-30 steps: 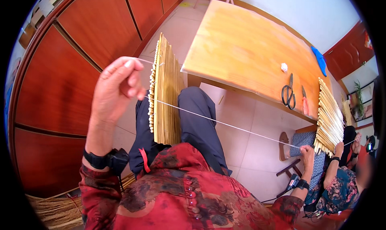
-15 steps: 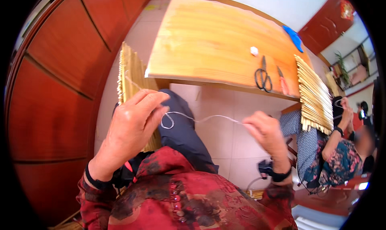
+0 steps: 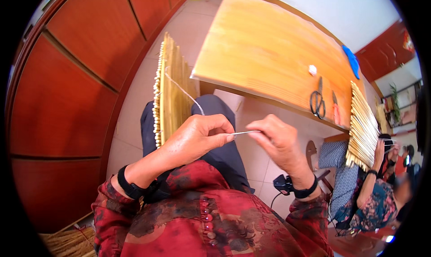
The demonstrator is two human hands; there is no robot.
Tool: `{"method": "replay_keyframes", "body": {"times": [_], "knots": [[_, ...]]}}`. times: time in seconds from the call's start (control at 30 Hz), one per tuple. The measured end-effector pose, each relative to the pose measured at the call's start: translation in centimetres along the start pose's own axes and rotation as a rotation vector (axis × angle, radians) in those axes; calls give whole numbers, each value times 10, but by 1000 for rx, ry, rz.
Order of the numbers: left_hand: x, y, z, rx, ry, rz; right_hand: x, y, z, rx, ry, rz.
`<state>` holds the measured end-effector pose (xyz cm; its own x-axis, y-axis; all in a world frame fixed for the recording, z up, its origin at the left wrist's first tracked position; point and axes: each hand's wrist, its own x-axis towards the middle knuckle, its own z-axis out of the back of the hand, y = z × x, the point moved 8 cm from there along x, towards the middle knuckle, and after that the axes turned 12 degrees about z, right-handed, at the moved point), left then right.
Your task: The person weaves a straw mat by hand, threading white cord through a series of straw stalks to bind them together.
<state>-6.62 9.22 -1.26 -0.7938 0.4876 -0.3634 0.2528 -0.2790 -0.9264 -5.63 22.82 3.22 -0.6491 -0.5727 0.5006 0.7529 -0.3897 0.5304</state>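
A thin pale strand (image 3: 245,132) stretches between the pinched fingers of the left hand (image 3: 197,133) and right hand (image 3: 282,142), the stalk panel (image 3: 174,93), long axis running forward, standing beyond them leftward, nearer the left.

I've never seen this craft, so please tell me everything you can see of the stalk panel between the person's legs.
The stalk panel looks like dry, straw-coloured stems packed closely side by side. Pale, rounded ends line its left edge; its upper right outline is uneven. It sits between dark-trousered legs. A pale, twisted string runs from its face toward the left hand. Its lower part is hidden, so whether that hand touches it is unclear.
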Motion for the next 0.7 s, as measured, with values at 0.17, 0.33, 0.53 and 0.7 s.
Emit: {"method": "replay_keyframes", "body": {"times": [0.17, 0.33, 0.53, 0.7], "knots": [[-4, 19, 11, -104, 35, 28, -4, -23, 4, 162, -41, -137], [-3, 29, 12, -215, 101, 40, -14, -58, -4, 661, -312, -408], [0, 22, 20, -33, 38, -23, -2, -67, -39, 1337, -655, -489], [-21, -2, 89, 892, -998, -251, 12, -76, -23, 1300, -711, -345]]}}
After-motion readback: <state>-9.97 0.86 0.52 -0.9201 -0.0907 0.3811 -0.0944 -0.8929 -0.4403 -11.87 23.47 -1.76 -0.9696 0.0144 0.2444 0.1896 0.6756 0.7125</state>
